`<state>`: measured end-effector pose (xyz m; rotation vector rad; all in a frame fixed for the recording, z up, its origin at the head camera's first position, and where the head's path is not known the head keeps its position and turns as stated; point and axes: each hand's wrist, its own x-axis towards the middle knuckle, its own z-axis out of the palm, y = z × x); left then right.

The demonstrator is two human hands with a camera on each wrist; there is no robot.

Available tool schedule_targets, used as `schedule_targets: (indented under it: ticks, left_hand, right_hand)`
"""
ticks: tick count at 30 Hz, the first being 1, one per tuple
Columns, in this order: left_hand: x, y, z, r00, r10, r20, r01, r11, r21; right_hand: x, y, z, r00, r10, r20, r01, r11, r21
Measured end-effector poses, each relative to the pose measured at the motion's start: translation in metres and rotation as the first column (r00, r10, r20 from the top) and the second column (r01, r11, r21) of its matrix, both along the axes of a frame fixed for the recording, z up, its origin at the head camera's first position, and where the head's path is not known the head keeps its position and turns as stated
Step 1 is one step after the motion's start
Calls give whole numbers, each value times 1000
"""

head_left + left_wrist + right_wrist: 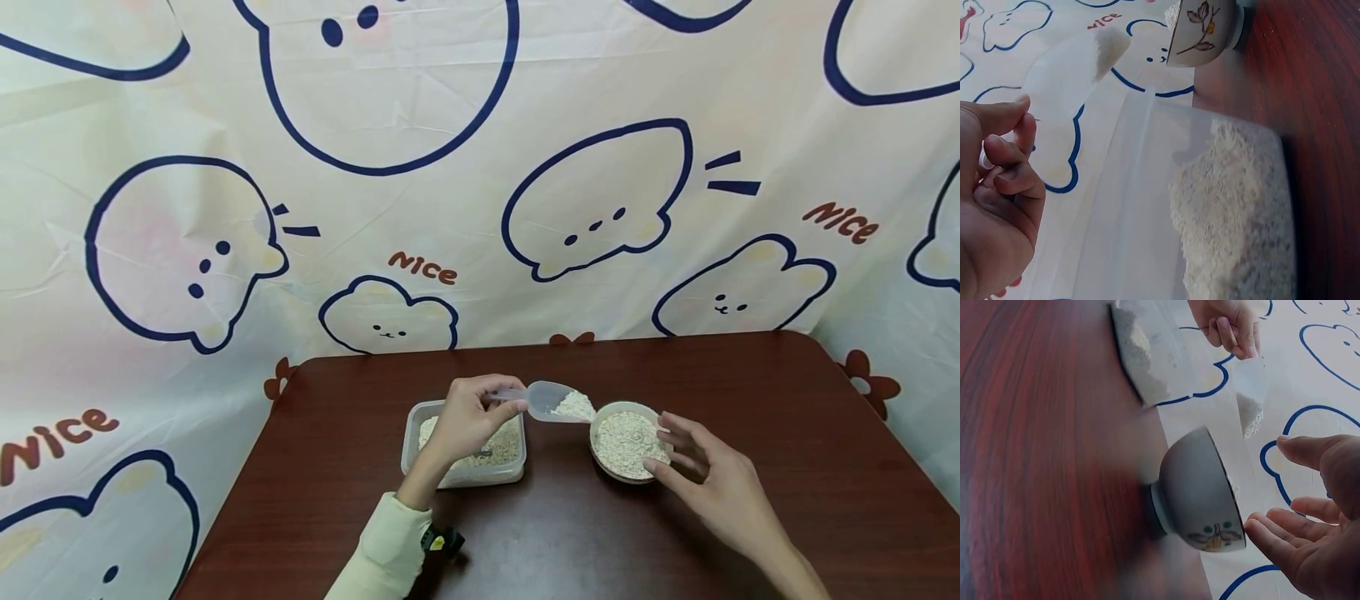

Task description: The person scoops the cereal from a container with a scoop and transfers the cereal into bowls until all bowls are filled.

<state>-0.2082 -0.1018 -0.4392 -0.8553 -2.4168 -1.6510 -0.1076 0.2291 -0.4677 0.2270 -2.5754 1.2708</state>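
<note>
My left hand (471, 421) pinches the handle of a translucent scoop (546, 398) between thumb and fingers. Pale, oat-like meal (575, 406) lies toward the scoop's tip, which is up beside the left rim of a round bowl (1194, 487). That bowl holds a heap of the same pale flakes (628, 444), and a leaf pattern decorates its outside. At its right side is my right hand (708, 475), fingers spread and loosely bent, a fingertip at or very close to the rim. Below my left hand stands a clear plastic tub (480, 477) with more meal (1229, 212).
The dark red-brown wooden table (555, 533) carries the tub on the left and the bowl on the right, with a gap between them. Behind it hangs a pale cloth (450, 208) with cartoon outlines. A dark wrist device (442, 542) sits at my left cuff.
</note>
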Motion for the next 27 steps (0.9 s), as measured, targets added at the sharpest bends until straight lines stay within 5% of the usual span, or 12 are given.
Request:
schedule_targets:
  ticks: [8,18,27]
  left_hand:
    - [-1,18,4,999,-14,38,17,996,-85]
    - [-6,44,18,997,-75,-32,67,975,-212]
    - [-11,56,29,988,-137,-74,111,954,-277]
  right_hand:
    - [0,10,-4,1000,-19,11,19,1000,-21]
    - [-2,19,-11,998,-39,48,39,999,17]
    - [-4,25,-19,981,-6,194,-1,999,38]
